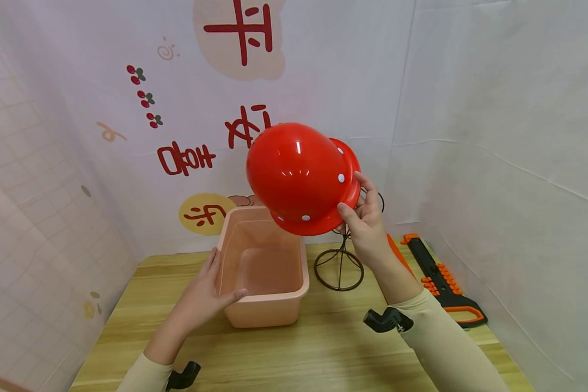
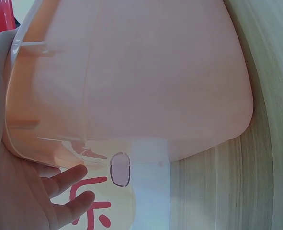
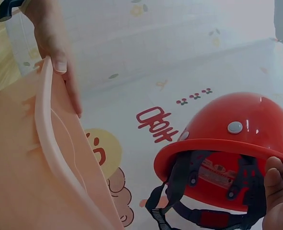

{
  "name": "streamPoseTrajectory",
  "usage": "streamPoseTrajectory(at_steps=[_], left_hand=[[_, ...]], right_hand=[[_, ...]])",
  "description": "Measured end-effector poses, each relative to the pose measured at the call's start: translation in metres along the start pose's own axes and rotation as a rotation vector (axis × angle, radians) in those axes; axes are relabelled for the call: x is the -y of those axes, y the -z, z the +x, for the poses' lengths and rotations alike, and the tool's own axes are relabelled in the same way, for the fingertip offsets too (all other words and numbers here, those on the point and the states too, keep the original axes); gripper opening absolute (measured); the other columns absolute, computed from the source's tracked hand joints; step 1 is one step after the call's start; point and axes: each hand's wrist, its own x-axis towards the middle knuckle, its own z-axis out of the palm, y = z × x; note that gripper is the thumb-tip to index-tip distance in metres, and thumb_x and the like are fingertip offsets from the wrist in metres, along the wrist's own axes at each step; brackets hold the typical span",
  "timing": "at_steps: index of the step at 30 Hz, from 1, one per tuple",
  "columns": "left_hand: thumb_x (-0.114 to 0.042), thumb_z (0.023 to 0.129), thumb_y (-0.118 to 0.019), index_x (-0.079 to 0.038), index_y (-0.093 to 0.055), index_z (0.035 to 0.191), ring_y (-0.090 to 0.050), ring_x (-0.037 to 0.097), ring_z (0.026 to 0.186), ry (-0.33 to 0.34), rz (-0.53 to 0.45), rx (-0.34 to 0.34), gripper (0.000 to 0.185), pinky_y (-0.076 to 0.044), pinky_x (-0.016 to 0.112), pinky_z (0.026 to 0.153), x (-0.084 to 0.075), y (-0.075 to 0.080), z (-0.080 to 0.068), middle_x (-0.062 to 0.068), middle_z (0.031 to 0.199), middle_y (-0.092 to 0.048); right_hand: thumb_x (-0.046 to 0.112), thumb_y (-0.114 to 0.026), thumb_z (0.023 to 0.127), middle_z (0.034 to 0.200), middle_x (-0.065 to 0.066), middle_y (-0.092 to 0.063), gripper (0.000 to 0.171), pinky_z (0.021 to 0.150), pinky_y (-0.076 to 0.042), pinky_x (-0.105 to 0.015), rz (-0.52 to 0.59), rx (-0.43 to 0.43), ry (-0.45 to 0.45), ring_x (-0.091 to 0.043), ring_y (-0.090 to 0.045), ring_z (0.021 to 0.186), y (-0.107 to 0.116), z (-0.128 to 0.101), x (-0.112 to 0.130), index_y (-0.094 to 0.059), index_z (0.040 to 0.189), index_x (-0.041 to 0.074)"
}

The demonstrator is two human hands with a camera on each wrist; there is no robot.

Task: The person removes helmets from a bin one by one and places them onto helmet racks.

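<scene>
Head view looks down over table [image 1: 323, 348]; both wrist views sit close, sharing the tub [image 2: 131, 81] and helmet [image 3: 227, 143].

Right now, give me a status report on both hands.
Left hand holds pink plastic tub by its rim. Right hand grips red hard hat above it. Nothing between.

Bright, even light fills the head view, and small white glints sit on the red helmet [image 1: 299, 174] crown, with only soft shadows on the tabletop [image 1: 323, 348]. Straight lines bow toward the edges. Both wrist views look hazy and soft, the pink tub [image 2: 131, 81] blurred up close.
</scene>
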Motion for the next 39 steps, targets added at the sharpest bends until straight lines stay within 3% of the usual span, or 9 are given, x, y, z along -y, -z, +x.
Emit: streamPoseTrajectory(at_steps=[8, 15, 18, 24, 39], left_hand=[[-0.078, 0.091, -0.076, 0.001, -0.011, 0.176, -0.026, 0.052, 0.162, -0.003, -0.013, -0.013, 0.132, -0.035, 0.074, 0.122, 0.003, -0.001, 0.001, 0.019, 0.185, -0.006], [-0.076, 0.091, -0.077, 0.002, -0.012, 0.175, -0.03, 0.054, 0.161, -0.006, -0.023, -0.022, 0.132, -0.037, 0.075, 0.12, 0.006, -0.002, 0.002, 0.021, 0.184, -0.007], [-0.075, 0.091, -0.078, 0.002, -0.012, 0.175, -0.031, 0.054, 0.16, -0.008, -0.029, -0.024, 0.132, -0.038, 0.075, 0.12, 0.006, -0.002, 0.002, 0.021, 0.184, -0.008], [-0.075, 0.09, -0.079, 0.001, -0.012, 0.176, -0.032, 0.053, 0.16, 0.003, -0.033, -0.026, 0.133, -0.039, 0.075, 0.119, 0.006, -0.001, 0.001, 0.021, 0.184, -0.008], [-0.072, 0.092, -0.079, 0.005, -0.013, 0.174, -0.027, 0.052, 0.162, -0.015, -0.027, -0.02, 0.13, -0.035, 0.072, 0.123, 0.005, -0.001, 0.0, 0.022, 0.184, -0.008]], right_hand=[[-0.002, -0.058, 0.112, 0.149, -0.02, -0.058, 0.069, 0.071, -0.058, -0.02, 0.078, -0.093, 0.022, -0.019, -0.066, 0.087, 0.014, 0.003, 0.002, -0.029, 0.169, 0.026], [-0.002, -0.06, 0.111, 0.156, -0.019, -0.054, 0.068, 0.068, -0.059, -0.019, 0.142, -0.25, 0.044, -0.02, -0.069, 0.096, 0.02, -0.002, 0.001, -0.032, 0.166, 0.026], [-0.002, -0.06, 0.111, 0.157, -0.019, -0.052, 0.067, 0.068, -0.059, -0.019, 0.156, -0.294, 0.05, -0.018, -0.068, 0.091, 0.024, -0.004, 0.001, -0.032, 0.165, 0.027], [-0.001, -0.06, 0.112, 0.152, -0.02, -0.055, 0.067, 0.065, -0.058, -0.019, 0.169, -0.339, 0.067, -0.016, -0.061, 0.076, 0.029, -0.008, 0.003, -0.031, 0.165, 0.026], [-0.003, -0.06, 0.111, 0.148, -0.023, -0.055, 0.065, 0.067, -0.061, -0.021, 0.245, -0.39, 0.117, -0.017, -0.065, 0.073, 0.041, -0.019, -0.001, -0.032, 0.165, 0.021]])
